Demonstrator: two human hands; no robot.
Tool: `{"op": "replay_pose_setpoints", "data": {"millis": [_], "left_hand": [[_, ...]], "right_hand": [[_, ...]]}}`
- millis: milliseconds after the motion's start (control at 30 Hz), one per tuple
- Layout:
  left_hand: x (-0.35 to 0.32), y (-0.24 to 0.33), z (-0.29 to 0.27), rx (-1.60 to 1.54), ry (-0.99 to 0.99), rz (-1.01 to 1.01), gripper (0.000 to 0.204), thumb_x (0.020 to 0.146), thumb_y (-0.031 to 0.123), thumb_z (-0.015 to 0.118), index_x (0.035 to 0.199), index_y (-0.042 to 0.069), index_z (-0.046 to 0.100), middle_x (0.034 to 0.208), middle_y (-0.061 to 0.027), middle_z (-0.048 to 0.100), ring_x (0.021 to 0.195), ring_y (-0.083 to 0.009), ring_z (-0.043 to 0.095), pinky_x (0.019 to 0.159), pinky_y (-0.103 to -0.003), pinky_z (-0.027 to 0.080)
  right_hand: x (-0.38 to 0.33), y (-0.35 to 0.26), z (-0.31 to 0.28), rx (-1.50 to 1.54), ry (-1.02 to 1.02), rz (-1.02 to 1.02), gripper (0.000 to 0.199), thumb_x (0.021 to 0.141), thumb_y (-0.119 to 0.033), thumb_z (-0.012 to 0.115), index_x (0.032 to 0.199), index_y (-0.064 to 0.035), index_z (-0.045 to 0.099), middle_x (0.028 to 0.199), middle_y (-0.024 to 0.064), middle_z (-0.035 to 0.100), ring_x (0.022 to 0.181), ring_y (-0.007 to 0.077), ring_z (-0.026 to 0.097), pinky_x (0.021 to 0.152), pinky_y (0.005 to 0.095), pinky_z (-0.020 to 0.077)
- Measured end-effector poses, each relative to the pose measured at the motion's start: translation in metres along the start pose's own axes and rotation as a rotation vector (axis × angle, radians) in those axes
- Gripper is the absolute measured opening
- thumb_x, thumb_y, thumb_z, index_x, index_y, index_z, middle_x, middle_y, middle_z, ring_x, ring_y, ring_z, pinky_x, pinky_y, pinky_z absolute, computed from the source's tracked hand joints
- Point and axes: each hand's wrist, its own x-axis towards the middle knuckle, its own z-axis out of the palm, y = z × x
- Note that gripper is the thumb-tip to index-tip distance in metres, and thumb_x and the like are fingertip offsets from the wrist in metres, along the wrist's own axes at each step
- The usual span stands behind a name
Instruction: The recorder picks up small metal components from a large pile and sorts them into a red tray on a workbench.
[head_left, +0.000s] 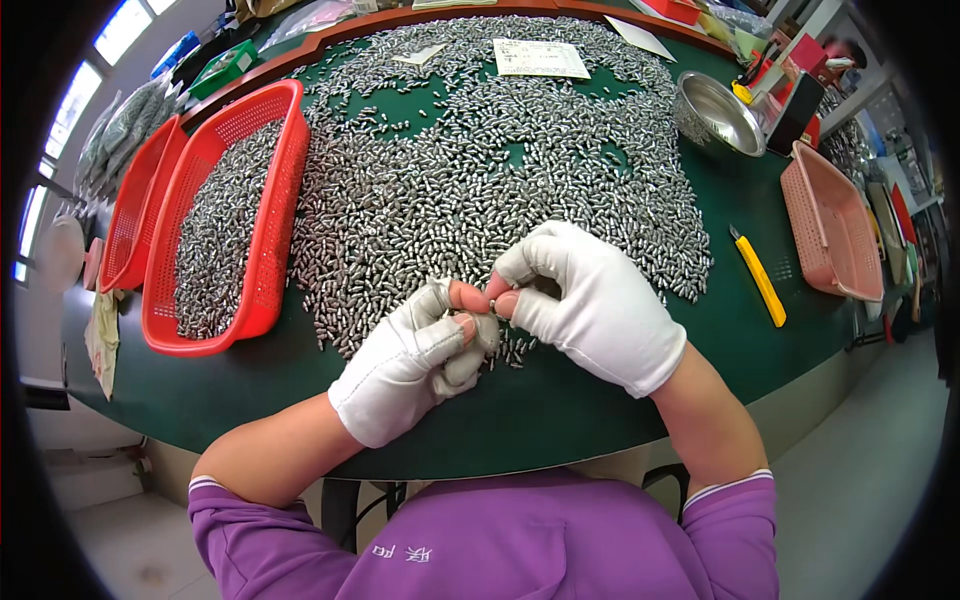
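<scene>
Both my hands wear white gloves that leave some fingertips bare, and they meet above the near edge of a wide spread of small silver metal parts. My right hand pinches what looks like one small metal part between thumb and index finger. Against that pinch rests the index fingertip of my left hand. The other left fingers are curled in, and whatever they hold is hidden. A few loose parts lie on the green tabletop just below the hands.
Left stands a red plastic basket of similar parts, beside another red basket. Paper slips lie on the spread. At right are a metal bowl, a yellow utility knife and a pink basket. A wooden rim borders the far side.
</scene>
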Motion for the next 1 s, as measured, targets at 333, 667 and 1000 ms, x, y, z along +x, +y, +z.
{"op": "replay_pose_setpoints", "data": {"millis": [333, 667, 1000], "left_hand": [[-0.0011, -0.0027, 0.0011, 0.009, 0.062, 0.007, 0.015, 0.090, 0.016, 0.059, 0.101, 0.011, 0.050, 0.084, -0.0027, 0.056, 0.059, -0.0055, 0.042, 0.052, -0.018, 0.032], [-0.0005, -0.0056, -0.0006, -0.016, 0.058, 0.021, 0.014, 0.089, 0.016, 0.061, 0.096, 0.013, 0.050, 0.081, -0.0016, 0.054, 0.057, -0.0058, 0.039, 0.052, -0.018, 0.030], [0.0000, -0.0048, -0.0012, 0.028, 0.050, 0.022, 0.014, 0.088, 0.017, 0.062, 0.095, 0.013, 0.050, 0.080, -0.0017, 0.055, 0.057, -0.0059, 0.040, 0.052, -0.019, 0.031]], "right_hand": [[0.0014, -0.0078, 0.0053, 0.586, -0.160, 0.273, 0.010, 0.082, -0.004, 0.063, 0.091, 0.0017, 0.064, 0.083, 0.0077, 0.063, 0.076, 0.0122, 0.061, 0.069, 0.0252, 0.0493], [-0.0005, -0.0011, 0.0054, 0.145, -0.024, -0.054, 0.010, 0.075, -0.007, 0.068, 0.083, -0.0032, 0.065, 0.079, 0.0077, 0.060, 0.072, 0.0163, 0.059, 0.066, 0.0264, 0.0480], [-0.0011, -0.0064, 0.0048, 0.131, -0.054, 0.028, 0.007, 0.078, -0.007, 0.065, 0.081, -0.0016, 0.063, 0.079, 0.0070, 0.059, 0.071, 0.0128, 0.058, 0.065, 0.0247, 0.0464]]}}
